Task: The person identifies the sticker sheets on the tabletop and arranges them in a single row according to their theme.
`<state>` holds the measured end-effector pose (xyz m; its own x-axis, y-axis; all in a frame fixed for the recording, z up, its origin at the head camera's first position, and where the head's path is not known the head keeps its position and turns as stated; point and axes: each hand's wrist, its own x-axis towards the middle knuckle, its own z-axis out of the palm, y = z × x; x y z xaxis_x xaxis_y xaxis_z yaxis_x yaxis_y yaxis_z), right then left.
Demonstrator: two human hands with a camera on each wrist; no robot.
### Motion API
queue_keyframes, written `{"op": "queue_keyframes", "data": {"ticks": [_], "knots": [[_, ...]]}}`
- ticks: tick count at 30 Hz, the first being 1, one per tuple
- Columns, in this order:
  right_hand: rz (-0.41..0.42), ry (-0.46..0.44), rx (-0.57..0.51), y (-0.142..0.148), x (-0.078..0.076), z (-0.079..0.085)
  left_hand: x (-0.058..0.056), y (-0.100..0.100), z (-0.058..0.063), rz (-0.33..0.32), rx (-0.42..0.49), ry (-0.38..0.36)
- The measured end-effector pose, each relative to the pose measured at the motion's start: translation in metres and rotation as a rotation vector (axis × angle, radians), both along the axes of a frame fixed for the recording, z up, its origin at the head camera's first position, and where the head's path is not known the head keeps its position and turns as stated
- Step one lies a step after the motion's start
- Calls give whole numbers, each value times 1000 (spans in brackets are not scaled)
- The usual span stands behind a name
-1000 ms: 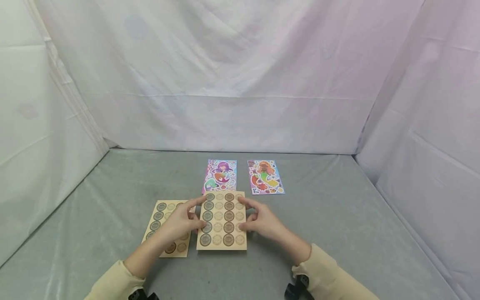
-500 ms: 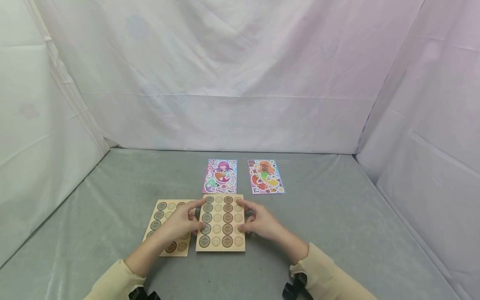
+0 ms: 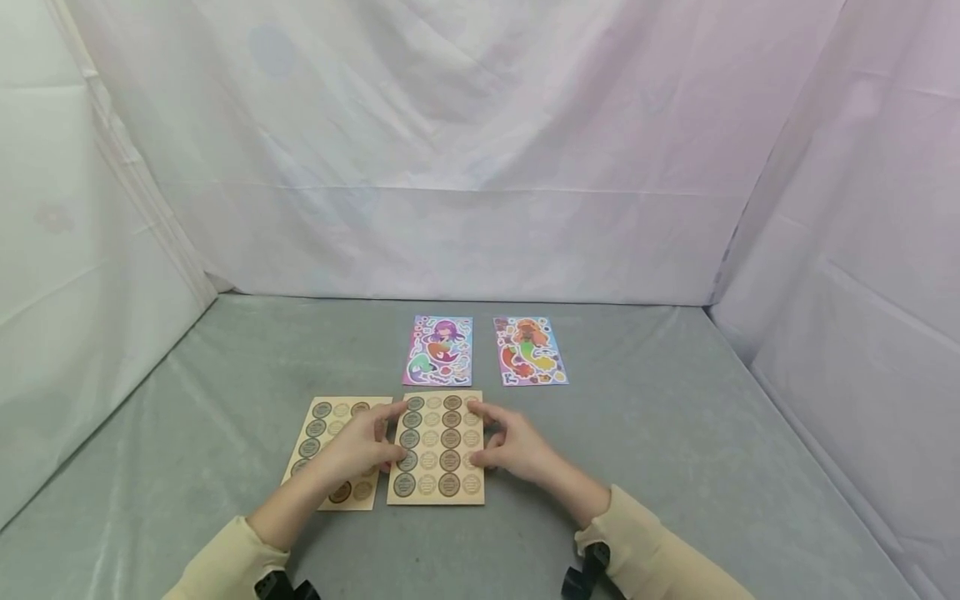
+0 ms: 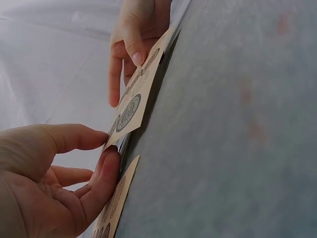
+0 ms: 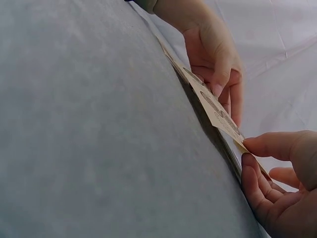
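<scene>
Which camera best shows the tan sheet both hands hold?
The head view, showing nearly all the held tan sheet and its printed circles. Both wrist views catch it at a steep slant, with fewer circles visible.

Left sleeve [image 3: 225,562]: long, pale cream-beige, plain cloth, softly creased
Right sleeve [image 3: 663,550]: matching cream-beige, loose, with folds around the cuff
Left wrist device [image 3: 283,587]: black, blocky, lower part cut off
Right wrist device [image 3: 588,572]: black, angular, at the right sleeve's cuff
</scene>
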<state>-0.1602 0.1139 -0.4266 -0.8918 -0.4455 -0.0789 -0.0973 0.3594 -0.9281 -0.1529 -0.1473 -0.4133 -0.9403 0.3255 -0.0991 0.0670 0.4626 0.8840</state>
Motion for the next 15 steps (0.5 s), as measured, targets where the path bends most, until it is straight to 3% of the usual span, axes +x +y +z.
{"op": "queue_keyframes", "data": {"ticks": [8, 15], "knots": [[25, 15, 22, -1, 0, 0, 1, 0, -1, 13, -16, -5], [47, 18, 62, -2, -2, 2, 2, 2, -1, 83, -6, -26]]}}
